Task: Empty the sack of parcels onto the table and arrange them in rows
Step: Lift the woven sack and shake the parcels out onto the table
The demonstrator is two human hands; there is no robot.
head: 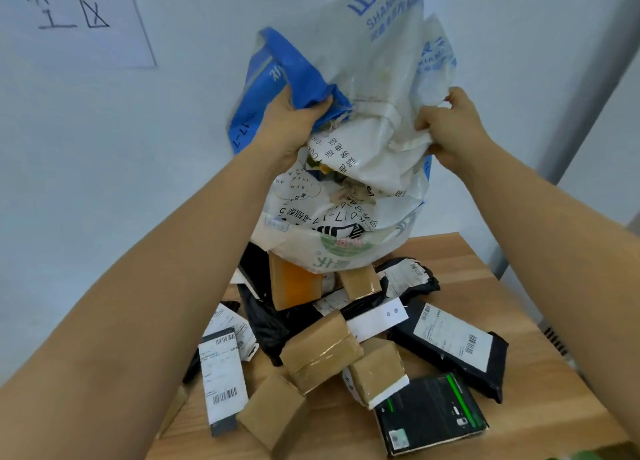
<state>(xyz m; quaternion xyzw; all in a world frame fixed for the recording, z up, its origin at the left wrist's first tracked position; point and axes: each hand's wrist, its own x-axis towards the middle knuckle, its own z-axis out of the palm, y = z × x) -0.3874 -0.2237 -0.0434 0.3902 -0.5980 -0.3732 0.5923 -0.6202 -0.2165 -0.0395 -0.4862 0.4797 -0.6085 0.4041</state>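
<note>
Holding the sack [349,196] up over the table [478,269], mouth down, both arms stretched fwd. L hand [294,120] grips a bunched blue fold high on the sack, fingers curled round it. R hand [450,127] pinches crumpled white fabric on the opp. side, fingers & thumb closed on it. Sack is white woven plastic w/ blue panels & printed text that reads upside down.

Parcels [322,349] lie in a loose heap on the wooden table right under the sack, overlapping, no rows. An orange-brown parcel [294,283] & a small brown one [360,281] stick out at the sack's mouth, tops hidden by it; can't tell if they're fully out. Mid-heap: crumpled black bags [273,324] & a slim white box [377,317] lying across them. Front: several taped brown boxes [322,352], tilted against each other. On the left, a long labelled parcel [221,373] w/ barcodes, leaning on the heap. On the right, a black mailer [453,349] w/ a white label, flat on the table. Front right, a black box [433,414] w/ a green stripe, flat, near the table's front edge.

Behind: pale wall [104,148], a sheet [79,20] w/ handwritten characters stuck top left.
</note>
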